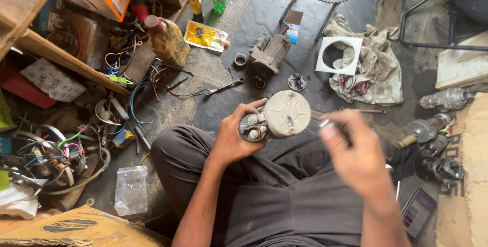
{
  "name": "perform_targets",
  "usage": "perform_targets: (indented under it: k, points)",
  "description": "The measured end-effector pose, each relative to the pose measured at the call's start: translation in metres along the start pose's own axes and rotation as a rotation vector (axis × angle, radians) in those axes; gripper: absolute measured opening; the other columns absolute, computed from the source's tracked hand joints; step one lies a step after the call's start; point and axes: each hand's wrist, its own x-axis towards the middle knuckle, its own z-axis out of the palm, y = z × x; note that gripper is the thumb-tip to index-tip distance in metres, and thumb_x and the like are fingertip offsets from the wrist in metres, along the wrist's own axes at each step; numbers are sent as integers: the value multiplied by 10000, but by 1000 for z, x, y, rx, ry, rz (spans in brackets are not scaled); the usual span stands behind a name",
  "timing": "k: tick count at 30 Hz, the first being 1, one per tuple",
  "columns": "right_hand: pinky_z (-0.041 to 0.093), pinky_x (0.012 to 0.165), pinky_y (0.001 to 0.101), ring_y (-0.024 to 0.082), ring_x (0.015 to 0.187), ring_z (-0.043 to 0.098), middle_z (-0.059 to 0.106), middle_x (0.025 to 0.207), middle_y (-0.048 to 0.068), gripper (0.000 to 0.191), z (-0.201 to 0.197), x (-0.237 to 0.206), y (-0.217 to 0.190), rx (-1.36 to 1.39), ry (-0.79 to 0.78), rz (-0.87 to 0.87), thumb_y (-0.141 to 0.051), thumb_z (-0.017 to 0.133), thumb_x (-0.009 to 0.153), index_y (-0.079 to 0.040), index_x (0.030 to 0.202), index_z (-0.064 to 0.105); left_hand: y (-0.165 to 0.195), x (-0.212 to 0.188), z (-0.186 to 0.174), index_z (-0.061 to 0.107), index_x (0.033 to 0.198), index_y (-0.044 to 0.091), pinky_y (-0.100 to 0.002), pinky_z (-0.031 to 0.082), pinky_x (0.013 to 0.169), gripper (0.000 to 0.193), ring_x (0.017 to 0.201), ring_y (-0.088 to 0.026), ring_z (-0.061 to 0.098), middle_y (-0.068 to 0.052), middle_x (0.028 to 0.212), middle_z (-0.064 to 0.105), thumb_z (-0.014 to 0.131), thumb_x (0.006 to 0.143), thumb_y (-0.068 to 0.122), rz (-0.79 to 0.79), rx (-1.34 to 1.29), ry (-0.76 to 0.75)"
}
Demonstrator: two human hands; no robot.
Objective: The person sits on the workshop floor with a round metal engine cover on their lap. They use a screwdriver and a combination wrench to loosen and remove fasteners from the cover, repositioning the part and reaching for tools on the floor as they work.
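**Operator:** Holding steady on my end. My left hand (231,140) is clenched around a starter motor (278,116), fingers wrapped over its near side, above my lap. The round pale end cap faces up at the camera, so the motor's long axis runs roughly away from the lens, down toward my knees.

**Observer:** And the small cylinder beside the cap?

**Operator:** That is the solenoid (253,127), sitting on the thumb side of the left hand, its terminal studs also facing up. It touches the main body.

**Observer:** Where is the other hand?

**Operator:** My right hand (356,155) is just to the right of the motor, apart from it, and blurred. Something thin and shiny shows at the fingertips, a slim metal tool (327,123) I think, pinched between finger and thumb, but the blur keeps me from telling exactly what it is or how firm the grip is. Its tip points left, toward the end cap.

**Observer:** So which hand is nearer?

**Operator:** The left one already has the motor. The right sits near, with the cap lying to its left and slightly above.

**Observer:** Anything beyond the hands?

**Operator:** Farther out from the left hand, on the dark floor, lie a spanner (223,87) and a second motor body (269,52). Past the right hand is a dirty rag (373,76) with a white square card (339,55) on it.
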Motion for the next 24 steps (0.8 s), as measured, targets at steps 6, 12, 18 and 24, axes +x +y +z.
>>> perform_targets:
  k: [6,12,18,24]
  points:
    - [524,740,377,274,859,647,691,962,91,211,35,1,-59,-418,110,-329,-98,796,836,-46,1028,726,-3,1,2,477,1314,75,-406,578,1067,855,1306,-316,679,-153,1422,660,992,653,241,-23,-161,61]
    - [513,689,410,287,809,638,686,929,71,170,59,-5,-68,-669,148,-259,-127,781,853,-68,1007,740,25,-1,-1,465,1399,93,-472,453,1160,865,1382,-376,547,-186,1496,537,948,692,211,242,254,224]
    - [485,673,403,274,813,630,662,919,64,159,77,-9,-65,-800,233,-297,-132,740,857,-72,1003,721,66,0,18,566,1398,107,-504,439,1116,611,1258,-358,586,-130,1449,608,724,820,232,352,878,105]
    - [462,620,405,265,713,596,610,772,43,184,81,5,-53,-774,300,-335,-174,751,879,-89,805,606,58,30,29,578,1431,-43,-352,489,690,727,739,-235,648,-164,1001,674,679,817,332,132,1165,6]
